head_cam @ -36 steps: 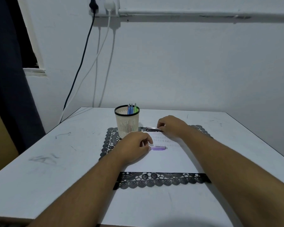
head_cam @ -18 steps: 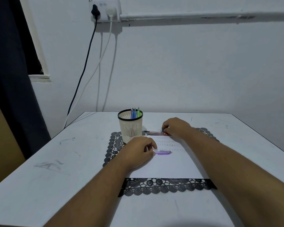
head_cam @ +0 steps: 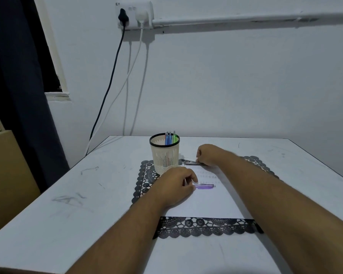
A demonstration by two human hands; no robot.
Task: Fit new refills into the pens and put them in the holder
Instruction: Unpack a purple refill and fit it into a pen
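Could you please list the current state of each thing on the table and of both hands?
Holder: upright, pens inside.
Purple pen: lying flat, left hand at its end.
Dark item: lying flat, right hand curled at it.
Mat: flat on table.

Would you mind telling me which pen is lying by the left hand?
The purple pen, flat on the mat at the left hand; the blue and green pens stand in the holder.

One head-worn, wide-angle view looks forward and slightly down from the near edge of the desk [head_cam: 48,224], facing the white wall [head_cam: 226,86] behind it. Both forearms reach in from the bottom. The wall socket [head_cam: 134,14] sits at the top edge.
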